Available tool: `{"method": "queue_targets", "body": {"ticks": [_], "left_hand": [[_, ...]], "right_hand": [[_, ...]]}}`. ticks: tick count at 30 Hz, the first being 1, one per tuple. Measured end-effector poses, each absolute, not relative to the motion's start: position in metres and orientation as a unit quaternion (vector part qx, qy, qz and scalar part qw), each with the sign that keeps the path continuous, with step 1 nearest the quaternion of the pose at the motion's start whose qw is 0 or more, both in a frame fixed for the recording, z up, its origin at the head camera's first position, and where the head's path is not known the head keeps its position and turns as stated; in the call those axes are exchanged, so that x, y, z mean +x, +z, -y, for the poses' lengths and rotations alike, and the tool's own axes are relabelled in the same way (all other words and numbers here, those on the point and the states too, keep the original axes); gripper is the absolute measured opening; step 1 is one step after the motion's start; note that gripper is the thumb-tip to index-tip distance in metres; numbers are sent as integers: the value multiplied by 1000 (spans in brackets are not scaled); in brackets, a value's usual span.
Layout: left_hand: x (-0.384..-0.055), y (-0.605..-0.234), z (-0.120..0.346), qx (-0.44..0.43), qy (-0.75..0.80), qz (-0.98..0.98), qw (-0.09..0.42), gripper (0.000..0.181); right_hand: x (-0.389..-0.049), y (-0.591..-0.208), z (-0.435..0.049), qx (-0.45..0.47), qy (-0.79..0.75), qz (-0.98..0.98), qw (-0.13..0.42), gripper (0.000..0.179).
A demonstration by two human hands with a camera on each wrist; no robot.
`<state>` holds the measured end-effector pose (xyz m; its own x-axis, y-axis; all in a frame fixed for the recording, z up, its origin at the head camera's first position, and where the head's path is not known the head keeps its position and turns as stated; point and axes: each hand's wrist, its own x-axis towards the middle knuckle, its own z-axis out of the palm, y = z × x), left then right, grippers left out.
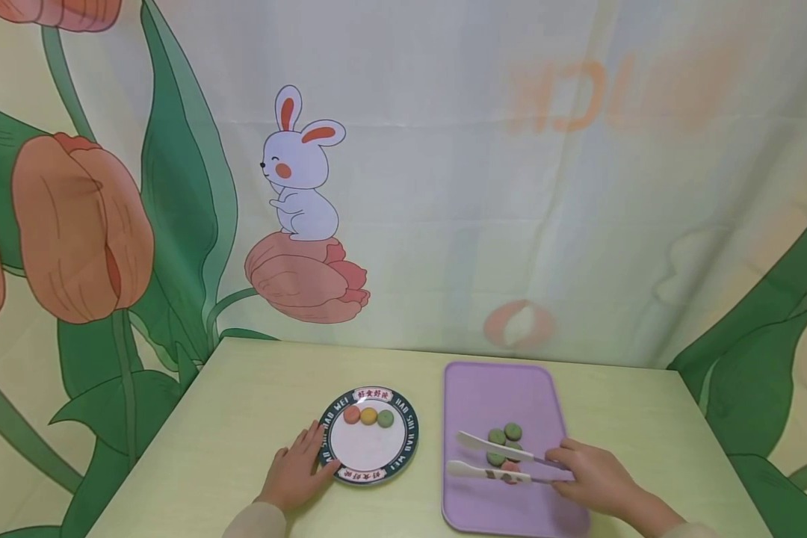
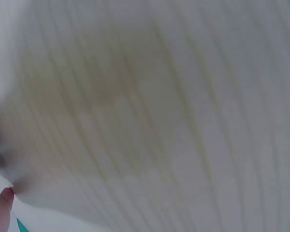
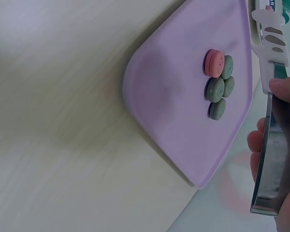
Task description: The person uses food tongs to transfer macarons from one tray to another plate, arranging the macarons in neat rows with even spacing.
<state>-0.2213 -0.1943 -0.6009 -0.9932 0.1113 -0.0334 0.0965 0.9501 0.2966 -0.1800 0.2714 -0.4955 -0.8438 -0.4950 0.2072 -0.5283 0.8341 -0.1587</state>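
Right grip [image 1: 595, 472]: I've got it curled firmly round the metal handle end of the tongs [image 1: 494, 474], thumb on one side, fingers on the other. Tong arms stand apart over the purple tray [image 1: 477, 392]; from the right wrist view I see the tray's macarons lying clear of them. Tray sits right of the middle of the counter [image 1: 269, 373], its far end near the far edge. On it: four green macarons [image 3: 215, 90] bunched up, pink macaron [image 3: 214, 64] just beside.

Left grip [image 1: 297, 468]: fingers extended, thumb spread, resting against the left rim of the plate [image 1: 370, 448], not curled round anything. Plate lies between tray and left counter edge. Row on its far half, left to right: pink one [image 1: 352, 415], yellow one [image 1: 368, 416], green one [image 1: 385, 418]. Left wrist view mostly blur, can't use it. Printed curtain [image 1: 430, 187] with tulips and rabbit behind the far edge.
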Motion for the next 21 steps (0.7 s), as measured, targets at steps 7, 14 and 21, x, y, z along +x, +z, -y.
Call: {"method": "queue_targets", "body": {"ticks": [7, 14, 21], "left_hand": [[-221, -600, 193, 51, 151, -987, 28, 79], [-221, -600, 194, 53, 149, -987, 26, 79], [-220, -597, 193, 56, 149, -987, 25, 78]], "right_hand": [[-176, -495, -277, 260, 110, 957, 71, 27], [-171, -497, -287, 243, 115, 961, 61, 27], [-167, -500, -299, 236, 119, 963, 42, 24]]}}
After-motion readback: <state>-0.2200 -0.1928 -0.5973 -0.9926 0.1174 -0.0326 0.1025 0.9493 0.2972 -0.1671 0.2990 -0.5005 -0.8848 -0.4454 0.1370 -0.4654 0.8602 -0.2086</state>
